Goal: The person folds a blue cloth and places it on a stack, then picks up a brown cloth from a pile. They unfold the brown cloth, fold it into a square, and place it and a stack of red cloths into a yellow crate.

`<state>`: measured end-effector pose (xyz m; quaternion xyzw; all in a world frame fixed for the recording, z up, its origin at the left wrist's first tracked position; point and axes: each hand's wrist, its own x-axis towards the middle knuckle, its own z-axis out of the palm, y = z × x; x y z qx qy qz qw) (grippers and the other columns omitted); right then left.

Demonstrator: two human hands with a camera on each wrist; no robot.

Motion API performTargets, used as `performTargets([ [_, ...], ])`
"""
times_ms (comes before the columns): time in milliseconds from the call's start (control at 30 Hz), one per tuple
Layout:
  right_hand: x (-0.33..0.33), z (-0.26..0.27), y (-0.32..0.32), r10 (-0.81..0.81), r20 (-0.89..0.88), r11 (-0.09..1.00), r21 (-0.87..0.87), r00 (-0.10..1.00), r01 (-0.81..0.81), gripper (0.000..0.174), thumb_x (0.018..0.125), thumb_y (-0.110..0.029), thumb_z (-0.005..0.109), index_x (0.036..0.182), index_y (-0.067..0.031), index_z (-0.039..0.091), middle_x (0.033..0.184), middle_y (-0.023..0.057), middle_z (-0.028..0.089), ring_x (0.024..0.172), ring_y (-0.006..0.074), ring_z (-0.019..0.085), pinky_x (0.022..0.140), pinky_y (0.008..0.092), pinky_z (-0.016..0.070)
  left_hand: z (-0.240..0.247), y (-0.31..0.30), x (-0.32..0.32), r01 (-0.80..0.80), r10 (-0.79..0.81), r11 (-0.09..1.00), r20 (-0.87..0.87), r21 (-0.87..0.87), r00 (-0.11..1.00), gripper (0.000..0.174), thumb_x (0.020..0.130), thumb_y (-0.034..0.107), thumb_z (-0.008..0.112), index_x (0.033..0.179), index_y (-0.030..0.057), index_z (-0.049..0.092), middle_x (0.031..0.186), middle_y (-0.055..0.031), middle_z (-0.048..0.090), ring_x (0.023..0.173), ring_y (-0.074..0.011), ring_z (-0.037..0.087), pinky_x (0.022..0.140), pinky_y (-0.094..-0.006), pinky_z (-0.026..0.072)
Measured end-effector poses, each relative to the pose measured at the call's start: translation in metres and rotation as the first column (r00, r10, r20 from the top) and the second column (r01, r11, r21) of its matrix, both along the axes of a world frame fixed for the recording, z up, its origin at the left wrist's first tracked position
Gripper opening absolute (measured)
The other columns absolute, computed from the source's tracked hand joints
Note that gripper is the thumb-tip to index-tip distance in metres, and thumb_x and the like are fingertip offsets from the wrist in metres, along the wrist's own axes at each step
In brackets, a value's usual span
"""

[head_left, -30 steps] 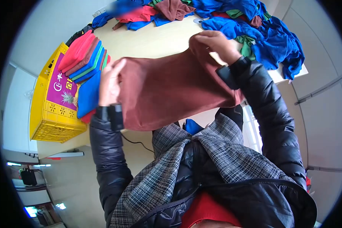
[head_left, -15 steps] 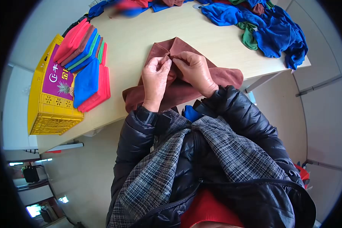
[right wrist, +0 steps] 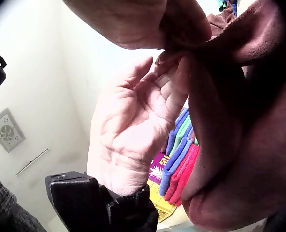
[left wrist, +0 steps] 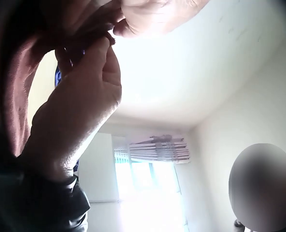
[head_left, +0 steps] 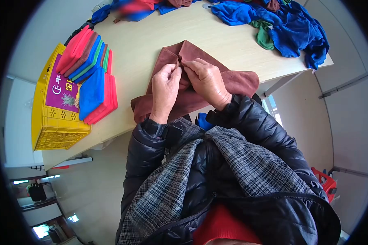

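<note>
A brown towel (head_left: 233,81) lies bunched at the table's front edge, its far part folded into a point and its near part hanging toward the lap. My left hand (head_left: 166,87) pinches the towel's edge between thumb and fingers. Right beside it, my right hand (head_left: 208,81) pinches the same edge, so the fingertips of both hands almost meet. In the right wrist view the left hand (right wrist: 133,116) shows its palm, with brown cloth (right wrist: 220,125) draped down next to it. The left wrist view has the left hand (left wrist: 80,96) gripping the cloth from below.
On the left, a stack of folded red, blue, green and brown towels (head_left: 92,94) leans by a yellow crate (head_left: 61,136). Loose blue cloths (head_left: 290,36) and a green cloth (head_left: 264,34) are heaped at the far right of the table (head_left: 135,49). A red stool (head_left: 325,183) stands low right.
The brown towel, earlier held spread out in the air between both hands, came down onto the table edge. Both hands moved together and now pinch its edge; the last half second shows little movement.
</note>
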<state>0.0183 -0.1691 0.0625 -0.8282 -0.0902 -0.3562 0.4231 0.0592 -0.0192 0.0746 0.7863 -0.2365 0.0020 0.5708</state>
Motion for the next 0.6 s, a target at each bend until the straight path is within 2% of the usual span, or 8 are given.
performTargets([
  [67, -0.002, -0.001, 0.000, 0.000, -0.039, 0.998, -0.070, 0.999, -0.003, 0.017, 0.088, -0.015, 0.066, 0.099, -0.0020, 0.068, 0.089, 0.0149, 0.065, 0.080, 0.0362, 0.066, 0.071, 0.0427, 0.0556, -0.003, 0.000, 0.003, -0.005, -0.003, 0.993, -0.070, -0.116, 0.998, 0.027, 0.103, 0.019, 0.054, 0.099, -0.0048, 0.066, 0.074, -0.0029, 0.061, 0.067, -0.0058, 0.057, 0.056, -0.0246, 0.0491],
  [100, -0.004, -0.002, -0.001, 0.000, -0.040, 0.998, -0.070, 0.999, -0.003, 0.017, 0.088, -0.015, 0.066, 0.099, -0.0020, 0.068, 0.089, 0.0149, 0.065, 0.080, 0.0362, 0.066, 0.071, 0.0427, 0.0556, -0.005, 0.000, 0.003, -0.005, -0.003, 0.993, -0.070, -0.116, 0.998, 0.027, 0.103, 0.019, 0.054, 0.099, -0.0048, 0.066, 0.074, -0.0029, 0.061, 0.067, -0.0058, 0.057, 0.056, -0.0246, 0.0491],
  [167, -0.008, 0.001, -0.001, 0.026, -0.069, 0.994, -0.101, 0.997, -0.033, 0.021, 0.088, -0.017, 0.067, 0.103, -0.0019, 0.066, 0.090, 0.0150, 0.065, 0.081, 0.0360, 0.067, 0.071, 0.0433, 0.0558, 0.007, -0.002, -0.007, -0.001, -0.071, 0.965, -0.267, -0.261, 0.961, 0.033, 0.105, 0.024, 0.049, 0.107, -0.0063, 0.064, 0.080, -0.0069, 0.063, 0.073, -0.0093, 0.064, 0.061, -0.0252, 0.0553],
  [267, -0.009, 0.001, 0.001, -0.008, -0.066, 0.985, -0.173, 0.998, -0.003, 0.023, 0.088, -0.018, 0.067, 0.104, -0.0024, 0.064, 0.090, 0.0153, 0.063, 0.081, 0.0358, 0.066, 0.069, 0.0435, 0.0559, 0.009, 0.000, -0.007, 0.031, -0.119, 0.963, -0.318, -0.269, 0.940, 0.036, 0.106, 0.025, 0.047, 0.111, -0.0076, 0.062, 0.085, -0.0100, 0.064, 0.076, -0.0133, 0.068, 0.066, -0.0262, 0.0590],
  [400, -0.005, -0.003, 0.001, -0.034, -0.078, 0.980, -0.200, 0.996, 0.017, 0.020, 0.088, -0.016, 0.065, 0.103, -0.0024, 0.063, 0.087, 0.0155, 0.062, 0.079, 0.0359, 0.066, 0.068, 0.0438, 0.0557, 0.011, 0.002, -0.006, 0.079, -0.162, 0.966, -0.339, -0.245, 0.927, 0.038, 0.106, 0.027, 0.046, 0.112, -0.0073, 0.062, 0.085, -0.0098, 0.065, 0.075, -0.0151, 0.068, 0.065, -0.0269, 0.0580],
  [500, -0.002, -0.010, -0.004, -0.047, -0.021, 0.989, -0.139, 0.999, 0.044, 0.015, 0.089, -0.014, 0.063, 0.099, -0.0028, 0.062, 0.085, 0.0149, 0.062, 0.078, 0.0359, 0.066, 0.066, 0.0441, 0.0555, 0.016, 0.009, 0.007, 0.180, -0.215, 0.973, -0.283, -0.145, 0.935, 0.038, 0.106, 0.026, 0.047, 0.110, -0.0080, 0.064, 0.086, -0.0099, 0.066, 0.074, -0.0164, 0.068, 0.064, -0.0277, 0.0572],
  [567, -0.004, -0.012, -0.006, -0.060, -0.021, 0.987, -0.152, 0.998, 0.056, 0.010, 0.089, -0.012, 0.062, 0.094, -0.0032, 0.061, 0.082, 0.0145, 0.062, 0.077, 0.0356, 0.066, 0.065, 0.0451, 0.0550, 0.023, 0.016, 0.040, 0.191, -0.166, 0.976, -0.204, 0.110, 0.965, 0.032, 0.102, 0.025, 0.053, 0.104, -0.0035, 0.068, 0.086, -0.0115, 0.070, 0.070, -0.0221, 0.069, 0.064, -0.0315, 0.0565],
  [600, -0.008, -0.009, -0.006, -0.051, -0.015, 0.991, -0.126, 0.999, 0.048, 0.008, 0.089, -0.011, 0.061, 0.091, -0.0037, 0.060, 0.080, 0.0141, 0.061, 0.075, 0.0356, 0.065, 0.064, 0.0451, 0.0547, 0.022, 0.016, 0.078, 0.044, -0.040, 0.921, -0.019, 0.388, 0.999, 0.030, 0.098, 0.026, 0.056, 0.101, -0.0004, 0.070, 0.089, -0.0134, 0.071, 0.071, -0.0264, 0.069, 0.066, -0.0347, 0.0565],
])
